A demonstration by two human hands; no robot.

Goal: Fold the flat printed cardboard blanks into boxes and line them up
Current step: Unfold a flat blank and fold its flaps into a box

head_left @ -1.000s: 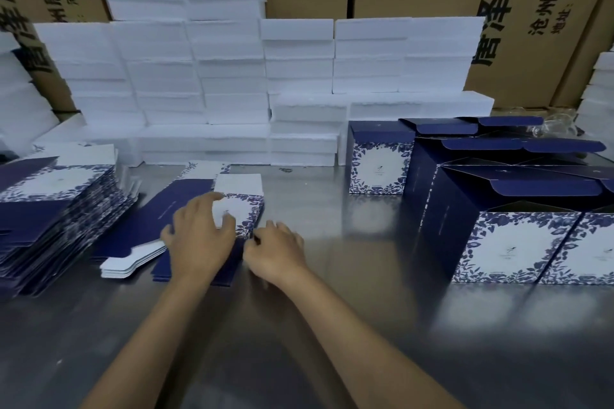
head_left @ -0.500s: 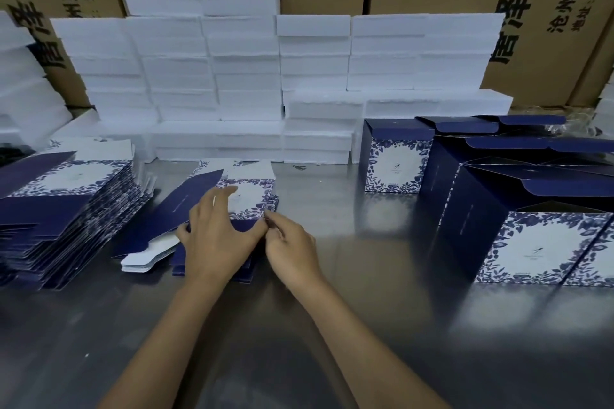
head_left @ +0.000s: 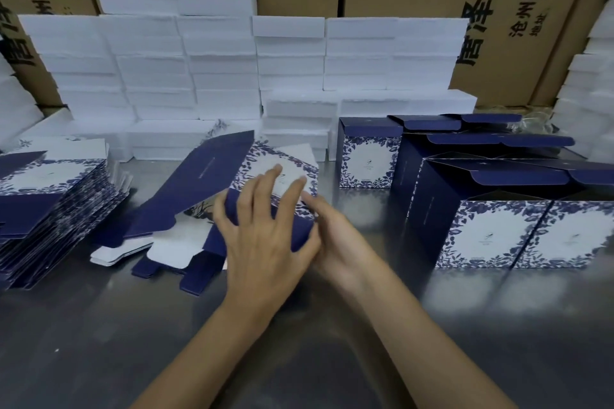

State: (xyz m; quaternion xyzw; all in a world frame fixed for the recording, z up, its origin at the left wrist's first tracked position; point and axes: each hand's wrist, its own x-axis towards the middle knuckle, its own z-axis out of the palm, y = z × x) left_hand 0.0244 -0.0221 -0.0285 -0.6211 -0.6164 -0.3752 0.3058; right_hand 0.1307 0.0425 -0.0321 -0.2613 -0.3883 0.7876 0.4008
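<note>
Table (head_left: 99, 342): steel, carries everything.
Foam blocks (head_left: 219, 76): white, stacked along the far edge.
Folded boxes (head_left: 498, 226): lined up at the right edge, lids open.
Stack of blanks (head_left: 50, 202): left edge.
Blank (head_left: 206, 176): centre, half raised, partly open.
Left hand (head_left: 262, 236): fingers spread wide, pressing the blank's printed face.
Right hand (head_left: 335, 236): grips the near right edge; its finger positions cannot be told.
Advice: squeeze opposite creases square; loose blanks (head_left: 119, 251) beneath may snag.
</note>
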